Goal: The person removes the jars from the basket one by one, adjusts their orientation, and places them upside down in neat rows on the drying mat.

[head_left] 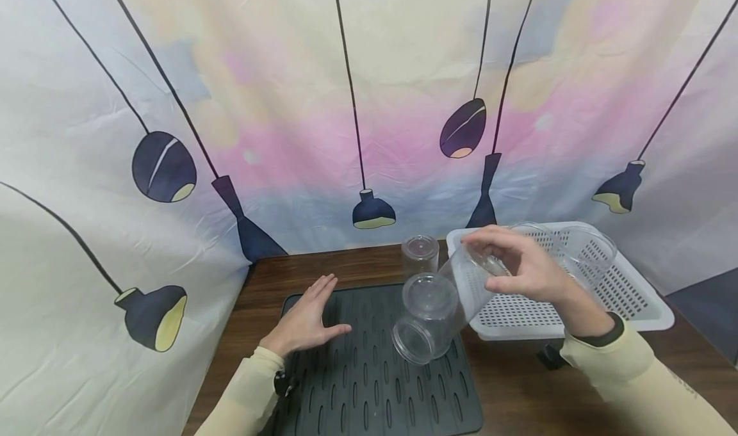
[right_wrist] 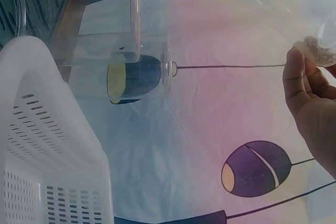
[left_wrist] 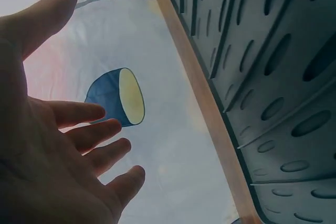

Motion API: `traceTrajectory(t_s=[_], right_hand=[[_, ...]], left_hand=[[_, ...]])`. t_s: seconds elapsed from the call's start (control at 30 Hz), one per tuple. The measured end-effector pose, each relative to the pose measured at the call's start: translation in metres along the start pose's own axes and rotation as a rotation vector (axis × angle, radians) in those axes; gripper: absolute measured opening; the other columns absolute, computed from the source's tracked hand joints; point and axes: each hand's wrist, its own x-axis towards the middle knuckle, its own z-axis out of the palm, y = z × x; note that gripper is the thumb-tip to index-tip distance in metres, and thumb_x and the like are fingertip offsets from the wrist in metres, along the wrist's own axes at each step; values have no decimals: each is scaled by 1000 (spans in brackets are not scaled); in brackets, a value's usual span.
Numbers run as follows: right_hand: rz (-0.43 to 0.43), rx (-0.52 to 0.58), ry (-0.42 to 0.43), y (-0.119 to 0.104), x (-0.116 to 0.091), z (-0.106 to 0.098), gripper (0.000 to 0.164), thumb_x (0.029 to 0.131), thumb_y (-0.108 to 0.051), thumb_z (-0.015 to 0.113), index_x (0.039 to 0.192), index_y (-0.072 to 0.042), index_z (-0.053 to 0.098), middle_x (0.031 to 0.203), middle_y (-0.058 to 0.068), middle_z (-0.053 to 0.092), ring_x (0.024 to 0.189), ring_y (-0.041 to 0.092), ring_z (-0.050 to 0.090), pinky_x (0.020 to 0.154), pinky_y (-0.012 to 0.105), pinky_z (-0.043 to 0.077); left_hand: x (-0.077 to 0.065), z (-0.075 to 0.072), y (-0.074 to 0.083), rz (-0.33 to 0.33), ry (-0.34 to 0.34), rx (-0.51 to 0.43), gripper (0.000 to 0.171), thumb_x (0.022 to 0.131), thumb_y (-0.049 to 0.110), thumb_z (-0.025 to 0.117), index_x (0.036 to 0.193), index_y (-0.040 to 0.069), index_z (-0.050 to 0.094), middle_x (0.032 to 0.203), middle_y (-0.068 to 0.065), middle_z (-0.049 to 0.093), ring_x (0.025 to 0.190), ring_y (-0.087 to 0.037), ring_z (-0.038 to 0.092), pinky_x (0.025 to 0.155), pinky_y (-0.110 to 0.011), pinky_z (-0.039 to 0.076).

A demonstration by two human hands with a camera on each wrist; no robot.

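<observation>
My right hand [head_left: 527, 269] grips one end of a clear cup [head_left: 469, 289], which is tilted down to the left, between the basket and the mat. In the right wrist view the fingers of the right hand [right_wrist: 310, 87] curl at the cup's end. Behind or beside it, a second clear cup [head_left: 429, 295] stands bottom up at the dark drying mat [head_left: 369, 372]. Another clear cup [head_left: 420, 257] is farther back, also bottom up. Over the mat's left side my left hand [head_left: 305, 321] is spread, holding nothing; the left wrist view shows its loose fingers [left_wrist: 105, 140].
On the right sits a white perforated basket [head_left: 634, 295] with clear cups [head_left: 587, 250] in it. Below its front edge is a small black object [head_left: 550, 357]. The brown wooden table [head_left: 519, 391] meets a printed cloth backdrop [head_left: 288, 103].
</observation>
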Motion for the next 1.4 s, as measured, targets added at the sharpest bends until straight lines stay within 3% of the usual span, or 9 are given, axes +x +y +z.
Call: traceTrajectory(t_s=[0.33, 0.5, 0.57, 0.97, 1.13, 1.4], right_hand=[[-5, -45, -23, -3, -1, 5, 63, 68, 11, 75, 127, 14, 54, 128, 11, 58, 109, 16, 56, 94, 21, 49], [35, -119, -38, -6, -2, 8, 63, 68, 4, 79, 127, 7, 57, 125, 11, 58, 106, 18, 54, 89, 22, 50], [54, -165, -41, -7, -3, 10, 64, 67, 0, 81, 127, 3, 59, 124, 9, 59, 104, 17, 54, 86, 22, 50], [-20, -347, -77, -11, -1, 20, 64, 71, -31, 85, 124, -5, 64, 118, 6, 62, 102, 15, 58, 71, 26, 52], [-10, -395, -81, -13, -3, 23, 65, 70, -36, 85, 126, -12, 64, 118, 2, 63, 103, 14, 57, 73, 28, 53], [-24, -409, -99, -15, -4, 31, 66, 72, -42, 84, 125, -9, 65, 118, 2, 61, 105, 13, 56, 75, 28, 54]], left_hand=[[-2, 9, -8, -26, -33, -10, 98, 83, 50, 74, 155, 5, 25, 161, -13, 22, 149, -34, 19, 114, -58, 27], [-2, 12, -13, -31, -47, -9, 99, 82, 51, 73, 155, 5, 24, 161, -15, 22, 149, -35, 18, 113, -58, 28], [-2, 13, -14, -29, -48, -13, 98, 82, 51, 73, 154, 5, 25, 161, -15, 22, 149, -36, 18, 112, -59, 29], [-3, 23, -26, -55, -85, -14, 102, 81, 57, 72, 153, 1, 27, 161, -18, 21, 148, -38, 18, 112, -59, 29], [-6, 26, -27, -58, -108, -26, 104, 79, 59, 72, 152, 0, 28, 160, -18, 21, 148, -39, 18, 112, -60, 29], [-7, 31, -30, -64, -122, -20, 102, 79, 57, 73, 152, -1, 30, 160, -18, 21, 148, -38, 18, 113, -59, 28]])
